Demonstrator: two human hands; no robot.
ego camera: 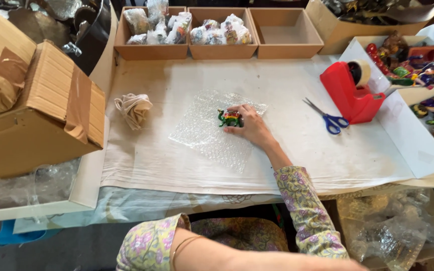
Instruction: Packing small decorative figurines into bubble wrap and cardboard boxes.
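Note:
A small green figurine [228, 118] with red and yellow details lies on a square sheet of clear bubble wrap [207, 135] in the middle of the paper-covered table [307, 150]. My right hand [251, 126] rests on the bubble wrap with its fingers gripping the figurine's right side. A floral sleeve covers that arm. My left forearm [217, 253], with thin bangles, lies across the bottom of the view; its hand is out of sight.
A crumpled cloth [133, 109] lies to the left. Blue-handled scissors [327, 118] and a red tape dispenser [351, 90] sit to the right. Three brown trays [285, 48] line the far edge, two holding wrapped items. A taped cardboard box [36, 115] stands at left, and trays of colourful figurines [413, 65] at right.

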